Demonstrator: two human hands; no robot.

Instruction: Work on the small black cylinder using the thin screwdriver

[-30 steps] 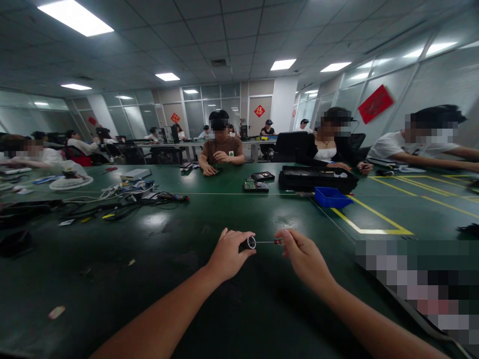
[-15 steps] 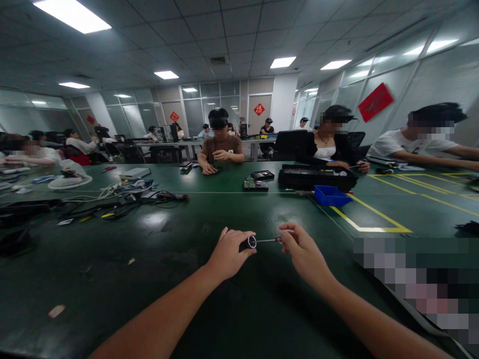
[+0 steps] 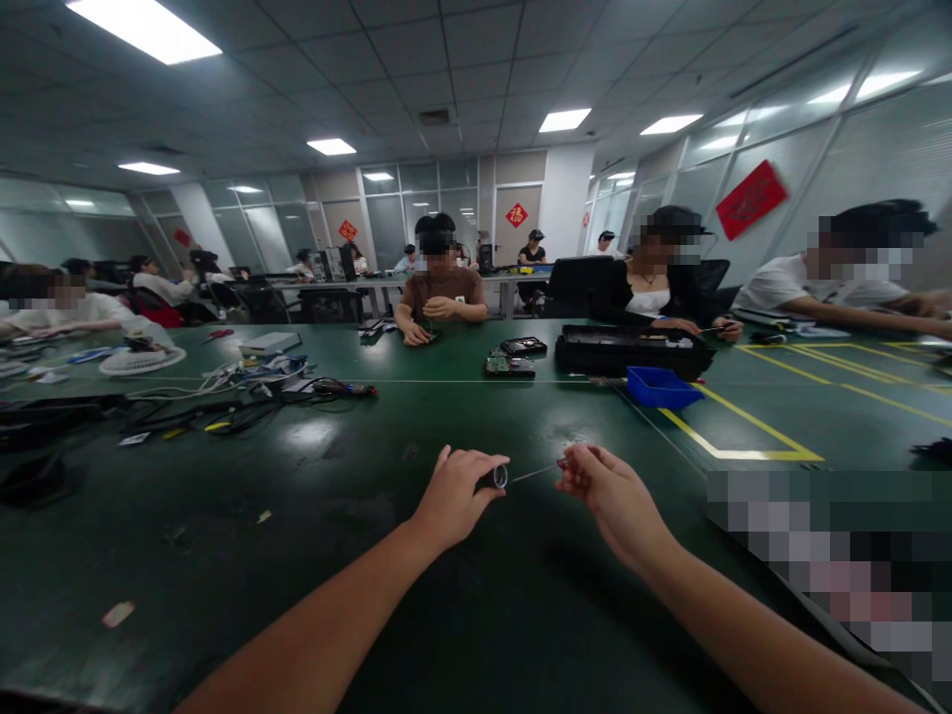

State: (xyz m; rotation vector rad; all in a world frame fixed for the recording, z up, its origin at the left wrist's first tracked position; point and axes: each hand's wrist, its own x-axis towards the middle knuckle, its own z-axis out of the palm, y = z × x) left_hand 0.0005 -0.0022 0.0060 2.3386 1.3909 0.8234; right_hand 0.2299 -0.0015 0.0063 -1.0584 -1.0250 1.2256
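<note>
Between the thumb and fingers of my left hand is a small dark cylinder with a pale ring at its end, which faces right. What kind of part it is cannot be made out. My right hand is closed around the handle of a screwdriver, mostly hidden by the fingers. Its thin metal shaft points left, with the tip close to the cylinder's ringed end; whether they touch is unclear. Both hands are held above the green table.
Ahead lie a circuit board, a long black casing and a blue bin. Tangled cables and a white fan part are at the left. Across the table a person works; others sit to the right.
My right hand has turned and its fingers have closed in more on the screwdriver handle. The shaft now slants, its handle end raised. My left hand keeps its place with the cylinder.
</note>
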